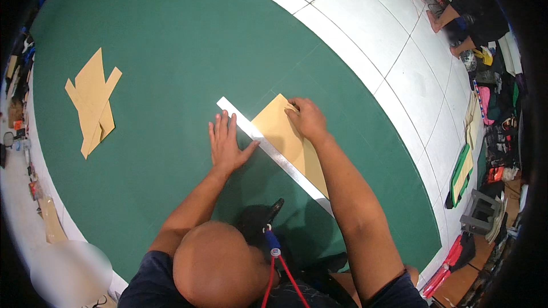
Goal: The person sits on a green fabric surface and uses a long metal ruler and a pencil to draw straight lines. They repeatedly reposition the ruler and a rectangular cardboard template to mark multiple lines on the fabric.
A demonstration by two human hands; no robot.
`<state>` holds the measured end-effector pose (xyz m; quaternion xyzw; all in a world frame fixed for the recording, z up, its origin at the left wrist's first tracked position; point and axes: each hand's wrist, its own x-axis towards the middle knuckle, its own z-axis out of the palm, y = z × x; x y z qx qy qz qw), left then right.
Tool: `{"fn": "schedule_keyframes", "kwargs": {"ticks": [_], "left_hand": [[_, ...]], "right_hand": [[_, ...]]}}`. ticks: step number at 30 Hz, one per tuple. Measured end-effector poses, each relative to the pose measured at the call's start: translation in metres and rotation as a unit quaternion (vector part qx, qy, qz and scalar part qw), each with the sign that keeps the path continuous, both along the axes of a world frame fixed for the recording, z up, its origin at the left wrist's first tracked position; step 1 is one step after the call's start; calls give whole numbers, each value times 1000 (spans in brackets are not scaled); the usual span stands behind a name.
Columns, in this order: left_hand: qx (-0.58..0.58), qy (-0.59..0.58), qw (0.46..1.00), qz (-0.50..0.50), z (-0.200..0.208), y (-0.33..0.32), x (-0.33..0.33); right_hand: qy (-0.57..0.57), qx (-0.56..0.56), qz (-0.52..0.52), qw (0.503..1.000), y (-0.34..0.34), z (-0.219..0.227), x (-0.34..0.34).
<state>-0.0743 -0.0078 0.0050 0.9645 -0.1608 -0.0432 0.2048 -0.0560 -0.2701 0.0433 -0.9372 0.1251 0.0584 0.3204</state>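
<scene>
- Saw red cord (269,285) hanging nearest, toward the near edge of the green mat (171,51).
- Had right forearm crossing in front, hiding the sheet's near tip.
- Spread left hand (227,151) wide, gripping nothing, thumb at the silvery straightedge (285,166).
- Found straightedge slanting from the mat's middle toward its near right corner.
- Pinched yellow sheet (279,131) by its right edge, right hand (307,120) closed between thumb and fingers.
- Found sheet near the mat's middle, along the straightedge, one corner pointing to the far edge, long axis slanting toward the near right corner.
- Noticed cut yellow pieces (91,100) overlapping near the left edge.
- Saw white tiles (365,28) beyond the right edge.
</scene>
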Motion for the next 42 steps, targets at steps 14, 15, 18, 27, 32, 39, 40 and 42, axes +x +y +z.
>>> {"fn": "schedule_keyframes", "kwargs": {"ticks": [14, 15, 18, 27, 32, 39, 40, 42], "left_hand": [[-72, -41, 997, -6, -9, 3, 1], [-79, -42, 996, -6, -9, 4, 1], [-98, -34, 995, -8, -8, 5, 2], [-118, -17, 993, -9, -8, 5, 4], [-121, -10, 993, -13, -6, 3, 4], [-99, -17, 995, -15, -1, 6, 5], [-73, -13, 997, -16, 3, 5, 6], [-19, -6, 1000, -18, 13, 3, 5]], "right_hand": [[-16, -57, 23, 998, 4, -8, -8], [-20, -56, 24, 998, 5, -7, -8], [-28, -54, 27, 998, 6, -4, -8], [-14, -26, 24, 999, 3, 0, -9], [-29, -53, 44, 997, 0, -1, -9], [-34, -59, 46, 997, 5, -4, -10], [-38, -56, 45, 997, 6, -6, -10], [-34, -41, 39, 998, 4, -10, -11]]}}
